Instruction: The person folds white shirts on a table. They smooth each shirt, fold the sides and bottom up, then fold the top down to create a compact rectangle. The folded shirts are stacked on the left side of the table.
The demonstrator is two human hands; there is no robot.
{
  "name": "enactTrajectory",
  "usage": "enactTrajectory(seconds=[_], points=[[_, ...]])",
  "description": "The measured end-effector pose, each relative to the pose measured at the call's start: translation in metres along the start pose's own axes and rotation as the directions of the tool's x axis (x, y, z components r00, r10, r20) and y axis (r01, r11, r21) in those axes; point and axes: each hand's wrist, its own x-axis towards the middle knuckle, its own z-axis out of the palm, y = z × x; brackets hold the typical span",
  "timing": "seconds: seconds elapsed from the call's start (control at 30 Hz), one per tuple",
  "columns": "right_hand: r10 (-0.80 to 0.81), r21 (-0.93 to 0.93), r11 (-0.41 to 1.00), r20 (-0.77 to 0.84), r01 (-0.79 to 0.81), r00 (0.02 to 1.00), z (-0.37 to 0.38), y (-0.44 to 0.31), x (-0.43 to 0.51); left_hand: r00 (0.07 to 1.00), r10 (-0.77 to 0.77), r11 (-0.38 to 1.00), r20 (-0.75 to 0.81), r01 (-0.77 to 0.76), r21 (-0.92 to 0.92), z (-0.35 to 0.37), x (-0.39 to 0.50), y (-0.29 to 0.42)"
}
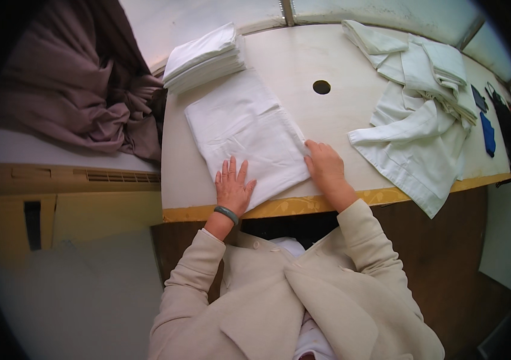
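A folded white cloth (251,121) lies on the table before me, its near corner reaching the yellow front edge. Flat on its lower left part rests my left hand (233,186), fingers spread and holding nothing. At the cloth's right edge is my right hand (326,165), with thumb and forefinger against the border; whether they pinch the fabric is hard to make out. Behind the cloth, at the back left, stands a stack of folded white cloths (206,58). Loosely heaped white cloths (417,112) lie to the right, one corner hanging over the front edge.
The white tabletop (291,58) has a round hole (321,87). At its right end lie a dark flat object (479,98), a blue item (487,135) and a black strapped item (504,119). A mauve curtain (71,90) bunches at left, above a vented wooden panel (120,175).
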Motion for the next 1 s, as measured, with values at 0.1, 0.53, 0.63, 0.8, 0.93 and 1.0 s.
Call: enactTrajectory(seconds=[0.1,0.53,0.63,0.8,0.93,1.0], points=[[0.056,0.004,0.998,0.137,-0.057,0.989,-0.017,0.001,-0.023,0.995,0.086,0.996,-0.041,-0.085,0.015,0.001,-0.009,-0.015],[-0.556,0.259,0.82,0.147,0.511,0.818,-0.02,-0.085,-0.003,0.989,0.022,0.997,-0.143,-0.033,-0.076,0.004,-0.038,0.005],[-0.715,0.234,0.699,0.266,0.676,0.647,0.031,-0.108,0.033,0.972,-0.169,0.986,-0.166,0.164,-0.042,0.009,-0.041,0.01],[-0.79,0.131,0.577,0.34,0.807,0.51,0.103,-0.123,0.087,0.968,-0.224,0.973,-0.117,0.214,-0.088,0.008,-0.041,0.012],[-0.749,0.07,0.591,0.419,0.804,0.514,0.131,-0.119,0.125,0.968,-0.21,0.968,-0.134,0.187,-0.168,0.01,-0.042,0.012],[-0.725,0.048,0.614,0.429,0.788,0.538,0.142,-0.12,0.143,0.973,-0.202,0.962,-0.113,0.176,-0.207,0.012,-0.042,0.011]])
